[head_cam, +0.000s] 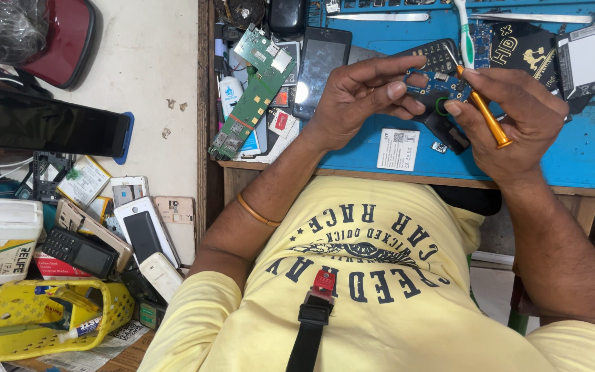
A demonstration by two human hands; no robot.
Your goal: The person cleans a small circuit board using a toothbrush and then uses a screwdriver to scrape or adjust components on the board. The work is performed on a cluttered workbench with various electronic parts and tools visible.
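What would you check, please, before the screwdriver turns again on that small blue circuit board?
1. Board held firmly: the left hand pinches the small blue circuit board between thumb and fingers. Ok.
2. Tool in hand: the right hand grips the orange-handled screwdriver. Ok.
3. Tip seated on a screw: the tip meets the board, but the screw head is too small to see. Cannot tell.
4. Board supported: it is held in the air above the blue mat, not resting on it. Not ok.
5. Space beneath: a black keypad phone and small parts lie directly under the hands. Not ok.
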